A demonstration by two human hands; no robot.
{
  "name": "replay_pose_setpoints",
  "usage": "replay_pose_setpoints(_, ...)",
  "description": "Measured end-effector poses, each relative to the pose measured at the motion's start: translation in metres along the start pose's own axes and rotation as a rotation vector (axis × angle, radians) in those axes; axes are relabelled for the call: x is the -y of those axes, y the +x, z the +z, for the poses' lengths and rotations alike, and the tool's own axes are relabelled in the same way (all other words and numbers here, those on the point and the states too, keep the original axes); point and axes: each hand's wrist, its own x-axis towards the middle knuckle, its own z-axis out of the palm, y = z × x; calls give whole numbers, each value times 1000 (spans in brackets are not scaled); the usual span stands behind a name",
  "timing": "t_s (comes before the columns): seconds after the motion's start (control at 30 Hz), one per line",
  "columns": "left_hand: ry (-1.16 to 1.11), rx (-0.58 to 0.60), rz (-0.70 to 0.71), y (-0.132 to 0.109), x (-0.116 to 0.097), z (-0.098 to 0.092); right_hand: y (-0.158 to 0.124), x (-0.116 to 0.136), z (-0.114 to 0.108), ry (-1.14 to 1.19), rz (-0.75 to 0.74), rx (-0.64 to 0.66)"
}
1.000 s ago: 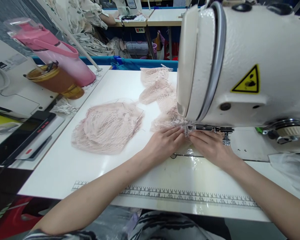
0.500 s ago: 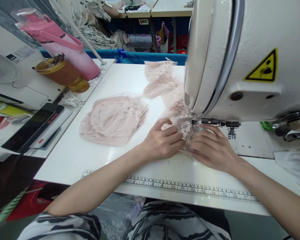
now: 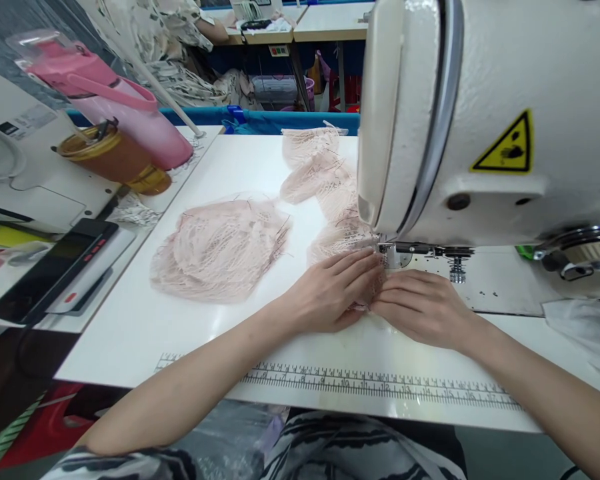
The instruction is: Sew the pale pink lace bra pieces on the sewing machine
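Note:
A strip of pale pink lace [image 3: 343,233] runs under the presser foot [image 3: 384,252] of a white sewing machine [image 3: 480,200]. My left hand [image 3: 337,287] lies on this lace just left of the foot, its fingers stretched out flat and covering part of it. On the near side of the foot, my right hand [image 3: 425,307] has its fingers pressed together on the edge of the lace; the fingertips are partly hidden. More lace pieces [image 3: 315,170], joined in a chain, trail away behind the machine head. To the left rests a separate pile of pink lace [image 3: 225,250].
A ruler strip [image 3: 350,381] lines the table's front edge. On the left stand a pink bottle [image 3: 125,113], an amber cup [image 3: 115,160] and a black device [image 3: 55,267]. White translucent material [image 3: 585,333] lies at right. Another person's sleeve [image 3: 145,33] shows beyond the table.
My left hand has gone from curled fingers pinching the lace to flat fingers on it. My right hand has come slightly nearer the left, and its raised index finger has lowered. The view has shifted a little.

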Motion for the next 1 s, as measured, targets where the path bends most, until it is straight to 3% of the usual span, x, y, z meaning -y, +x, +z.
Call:
replay_pose_setpoints(0.3,-5,158,-69,-1,2,2,4,0,3,-8,-25,-46)
replay_pose_setpoints(0.73,-19,121,-32,-1,11,-3,14,4,1,-47,-47,-134)
replay_pose_setpoints(1.0,9,146,-72,1,8,-1,9,2,2,-50,-43,-107)
